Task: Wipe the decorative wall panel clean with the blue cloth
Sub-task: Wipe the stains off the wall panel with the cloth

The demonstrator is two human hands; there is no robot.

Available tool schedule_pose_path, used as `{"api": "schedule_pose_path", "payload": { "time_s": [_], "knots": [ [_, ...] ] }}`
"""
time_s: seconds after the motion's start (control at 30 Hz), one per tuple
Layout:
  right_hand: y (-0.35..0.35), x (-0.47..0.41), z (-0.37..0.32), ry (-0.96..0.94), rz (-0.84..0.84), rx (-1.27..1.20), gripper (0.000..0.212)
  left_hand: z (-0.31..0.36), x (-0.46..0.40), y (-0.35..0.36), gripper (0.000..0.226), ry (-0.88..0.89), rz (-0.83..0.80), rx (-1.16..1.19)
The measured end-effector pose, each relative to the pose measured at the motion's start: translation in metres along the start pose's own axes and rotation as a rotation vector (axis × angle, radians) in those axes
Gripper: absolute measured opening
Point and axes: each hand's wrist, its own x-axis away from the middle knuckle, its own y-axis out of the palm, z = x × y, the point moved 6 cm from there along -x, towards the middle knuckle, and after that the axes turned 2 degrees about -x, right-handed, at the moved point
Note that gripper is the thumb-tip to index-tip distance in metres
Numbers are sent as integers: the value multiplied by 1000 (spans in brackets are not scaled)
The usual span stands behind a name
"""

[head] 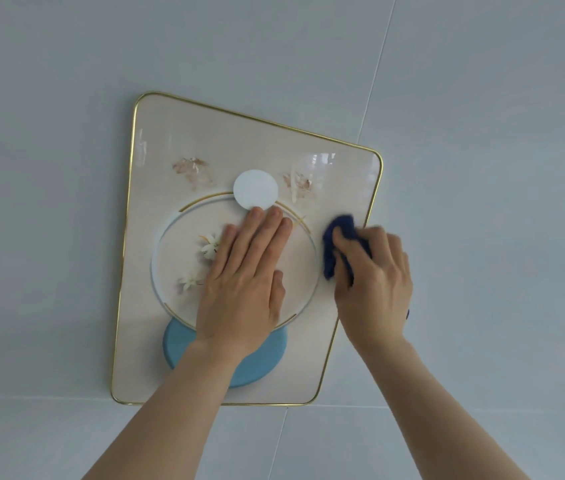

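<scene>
The decorative wall panel is a cream rectangle with a thin gold rim, hung on a pale wall and seen tilted. It carries a large ring motif, a white disc, a light blue disc and small flower prints. My left hand lies flat on the ring motif, fingers together, pressing against the panel. My right hand grips a bunched dark blue cloth and presses it on the panel's right side, near the gold edge. Part of the cloth is hidden under my fingers.
Pale grey-blue wall tiles surround the panel, with thin joint lines running up the right side and across below the panel. Brownish marks show on the panel's upper part, left and right of the white disc.
</scene>
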Motion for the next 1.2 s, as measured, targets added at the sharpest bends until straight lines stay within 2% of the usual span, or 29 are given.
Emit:
{"api": "schedule_pose_path", "payload": {
  "time_s": [0.1,0.2,0.27,0.33,0.43,0.6,0.73,0.9,1.0,1.13,1.2],
  "knots": [
    [-6,36,1,-21,-193,20,32,2,-1,-5,70,-20,-20,-11],
    [-14,34,6,85,-313,-48,27,5,-4,-15,72,-27,-61,4],
    [-24,13,3,171,-249,-184,25,6,-7,-23,73,-32,-73,15],
    [-34,-17,-5,214,-103,-289,25,7,-13,-33,77,-29,-55,26],
    [-35,-57,-30,115,34,-300,24,2,-26,-40,91,-15,-46,-1],
    [2,-74,-56,-149,30,-178,26,-13,-34,-26,117,-43,-106,-81],
    [19,-59,-62,-250,21,-104,26,-17,-31,-17,114,-22,-85,-102],
    [24,-57,-49,-288,98,-43,20,-21,-32,-15,116,1,-81,-86],
    [24,-62,-46,-253,119,-64,21,-21,-31,-15,117,3,-81,-92],
    [23,-79,-45,6,197,-140,27,-20,-31,-16,116,4,-72,-71],
    [23,-79,-51,27,205,-140,30,-19,-32,-16,115,3,-71,-68]
  ]
}}
